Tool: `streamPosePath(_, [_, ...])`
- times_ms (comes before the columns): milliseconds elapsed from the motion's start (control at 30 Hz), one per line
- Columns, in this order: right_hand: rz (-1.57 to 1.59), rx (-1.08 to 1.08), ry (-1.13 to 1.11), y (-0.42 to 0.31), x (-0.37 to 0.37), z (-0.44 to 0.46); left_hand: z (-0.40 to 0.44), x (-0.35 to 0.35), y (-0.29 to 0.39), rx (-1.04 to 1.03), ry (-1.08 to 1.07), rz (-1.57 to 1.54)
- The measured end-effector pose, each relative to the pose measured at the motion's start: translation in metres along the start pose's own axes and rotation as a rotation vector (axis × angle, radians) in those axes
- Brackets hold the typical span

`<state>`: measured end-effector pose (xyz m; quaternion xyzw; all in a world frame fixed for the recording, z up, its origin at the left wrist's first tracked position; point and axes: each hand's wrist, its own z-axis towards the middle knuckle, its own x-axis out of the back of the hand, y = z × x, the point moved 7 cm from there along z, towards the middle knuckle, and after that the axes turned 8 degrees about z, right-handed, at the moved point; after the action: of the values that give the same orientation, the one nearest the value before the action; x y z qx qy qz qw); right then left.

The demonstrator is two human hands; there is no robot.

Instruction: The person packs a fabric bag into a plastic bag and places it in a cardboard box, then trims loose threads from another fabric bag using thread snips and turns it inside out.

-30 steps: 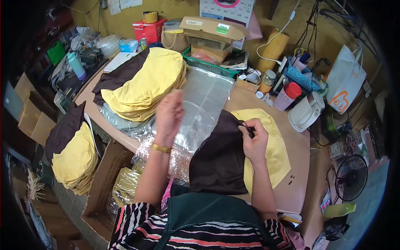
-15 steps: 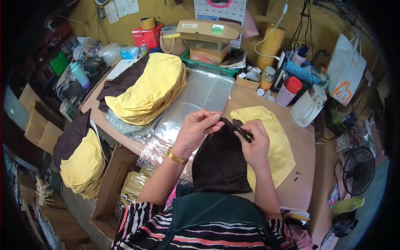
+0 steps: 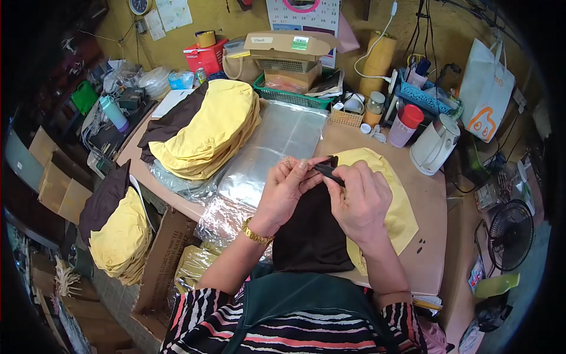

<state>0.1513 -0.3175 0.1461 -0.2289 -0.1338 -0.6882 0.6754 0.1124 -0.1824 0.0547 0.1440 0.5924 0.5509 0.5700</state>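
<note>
On the table lies a dark brown and yellow cloth piece, its brown part toward me and its yellow part to the right. My left hand pinches the top edge of the brown cloth. Close against its fingertips, my right hand grips a small black tool, whose tip meets the cloth edge. The exact shape of the tool is partly hidden by my fingers. Clear plastic sheets lie left of the cloth.
A stack of yellow and brown cloth lies at the table's left, another stack lower left. Beyond stand a green basket, a red-lidded cup and a kettle. A cardboard box is below the table edge.
My left hand came down from above the plastic sheets and took hold of the brown cloth's edge. My right hand moved in beside it with the black tool. The view shifted slightly.
</note>
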Motion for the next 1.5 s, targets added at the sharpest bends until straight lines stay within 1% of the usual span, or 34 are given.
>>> streamPosePath(200, [0.026,-0.022,-0.059,-0.001,-0.002,0.001,-0.003,-0.01,0.001,-0.006,-0.015,0.054])
streamPosePath(267, [0.045,-0.034,-0.038,0.004,-0.004,-0.002,-0.006,-0.014,0.001,-0.012,-0.034,0.074])
streamPosePath(333, [0.063,-0.05,-0.016,0.012,-0.009,-0.004,-0.012,-0.016,0.002,0.009,0.023,0.109])
streamPosePath(367, [0.42,-0.318,0.043,0.037,-0.014,-0.007,-0.014,-0.018,0.006,0.011,0.02,0.109])
streamPosePath(433, [0.772,-0.572,0.111,0.078,-0.033,-0.016,-0.012,-0.022,0.016,-0.003,-0.018,0.125])
streamPosePath(467, [0.929,-0.604,-0.081,0.094,-0.056,-0.025,-0.011,-0.015,0.018,-0.006,-0.022,0.124])
streamPosePath(500, [1.081,-0.636,-0.276,0.102,-0.078,-0.036,-0.01,0.004,0.026,-0.086,0.051,0.251])
streamPosePath(533, [1.077,-0.635,-0.271,0.111,-0.086,-0.04,-0.007,0.022,0.038,-0.167,0.122,0.376])
streamPosePath(567, [1.029,-0.681,-0.123,0.127,-0.086,-0.043,-0.005,0.05,0.053,-0.179,0.374,0.489])
streamPosePath(600, [0.976,-0.728,0.026,0.141,-0.083,-0.048,-0.008,0.07,0.069,-0.321,0.507,0.567])
streamPosePath(633, [0.969,-0.726,0.032,0.145,-0.085,-0.049,-0.01,0.082,0.082,-0.335,0.596,0.739])
streamPosePath(700, [0.828,-0.724,0.099,0.155,-0.079,-0.049,-0.013,0.087,0.083,-0.304,0.635,0.819])
streamPosePath(733, [0.825,-0.72,0.101,0.154,-0.079,-0.046,-0.007,0.074,0.076,-0.355,0.5,0.951])
streamPosePath(767, [0.738,-0.7,0.1,0.149,-0.079,-0.042,-0.002,0.055,0.064,-0.403,0.362,1.081])
streamPosePath(800, [0.652,-0.678,0.097,0.144,-0.078,-0.037,-0.002,0.033,0.05,-0.487,0.314,1.214])
streamPosePath(833, [0.655,-0.676,0.097,0.139,-0.077,-0.032,-0.003,0.008,0.034,-0.569,0.263,1.346])
streamPosePath(900, [0.58,-0.625,0.087,0.129,-0.07,-0.02,0.0,-0.022,0.017,-0.42,0.189,1.26])
streamPosePath(933, [0.578,-0.627,0.088,0.135,-0.067,-0.017,-0.001,-0.017,0.012,-0.418,0.186,1.259])
streamPosePath(1000, [0.404,-0.543,0.329,0.16,-0.036,-0.009,0.003,0.0,-0.005,-0.343,0.143,1.45])
streamPosePath(1067, [0.382,-0.571,0.352,0.183,-0.019,-0.012,-0.006,0.016,0.01,-0.43,0.278,1.317])
streamPosePath(1100, [0.374,-0.596,0.366,0.194,-0.011,-0.015,-0.011,0.033,0.012,-0.388,0.322,1.388])
streamPosePath(1133, [0.429,-0.557,0.399,0.207,-0.011,-0.02,-0.014,0.053,0.015,-0.327,0.386,1.389])
streamPosePath(1167, [0.41,-0.563,0.404,0.206,-0.002,-0.021,-0.017,0.076,0.018,-0.32,0.467,1.37])
streamPosePath(1233, [0.282,-0.615,0.352,0.196,0.007,-0.015,-0.02,0.127,0.022,-0.237,0.561,1.333])
streamPosePath(1267, [0.316,-0.573,0.391,0.201,0.008,-0.015,-0.023,0.143,0.029,-0.142,0.583,1.344])
streamPosePath(1300, [0.323,-0.575,0.391,0.206,0.008,-0.015,-0.027,0.156,0.036,-0.024,0.569,1.44])
streamPosePath(1367, [0.411,-0.553,0.411,0.214,0.008,-0.015,-0.036,0.165,0.053,-0.112,0.661,1.676])
streamPosePath(1400, [0.428,-0.591,0.376,0.219,0.004,-0.016,-0.034,0.169,0.052,-0.144,0.634,1.565])
streamPosePath(1433, [0.438,-0.59,0.37,0.218,0.0,-0.014,-0.028,0.158,0.052,-0.133,0.563,1.412])
streamPosePath(1500, [0.631,-0.539,0.395,0.213,-0.008,-0.005,-0.01,0.131,0.038,-0.302,0.278,1.402])
